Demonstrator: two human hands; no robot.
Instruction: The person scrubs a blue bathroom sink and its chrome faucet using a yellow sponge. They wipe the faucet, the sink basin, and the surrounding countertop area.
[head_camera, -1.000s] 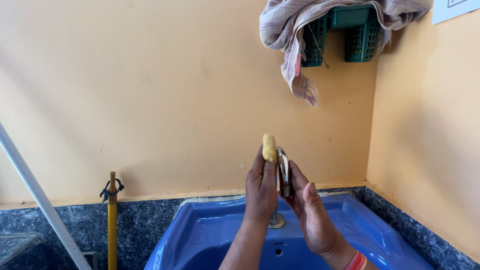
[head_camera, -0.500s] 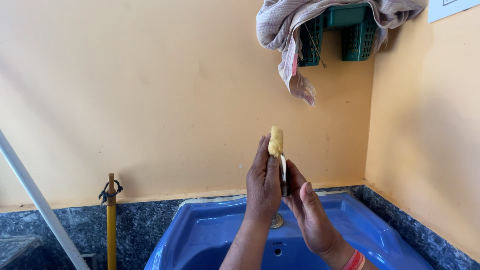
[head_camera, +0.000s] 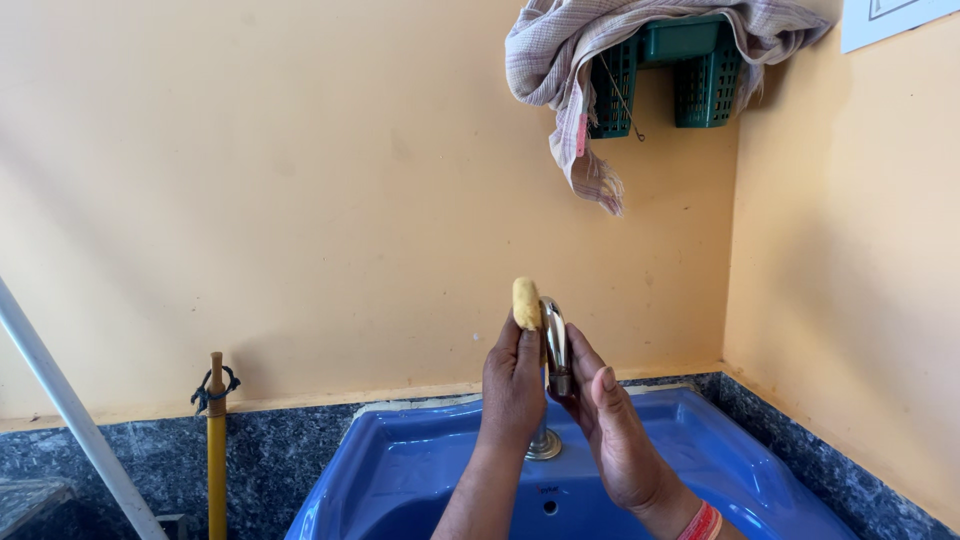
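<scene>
The left hand (head_camera: 512, 395) grips a yellow sponge (head_camera: 526, 303) between the fingers and thumb and presses it against the left side of the chrome tap (head_camera: 553, 340), near the top of the curved spout. The right hand (head_camera: 610, 430) is cupped around the right side of the spout, fingers loosely curled and touching the metal just below the bend; it steadies the tap and clamps nothing else. Compared with half a second ago, the sponge sits lower and further left: it then stood above the spout and hid most of the bend, whereas the polished arch of the spout is now exposed beside it. A second ago it lay in nearly the same place as now, so the sponge travels up and down over the bend, which reads as a scrubbing stroke on the spout, with the base and collar of the tap apparently not yet under the sponge. The tap stands at the rear rim of a blue basin (head_camera: 700, 450) set in a dark speckled stone counter (head_camera: 280, 440). On the orange wall (head_camera: 300, 200) above hangs a green plastic basket (head_camera: 700, 70) draped with a checked cloth (head_camera: 570, 60). At left stand a yellow pole (head_camera: 216, 450) and a slanted white pipe (head_camera: 60, 400).
</scene>
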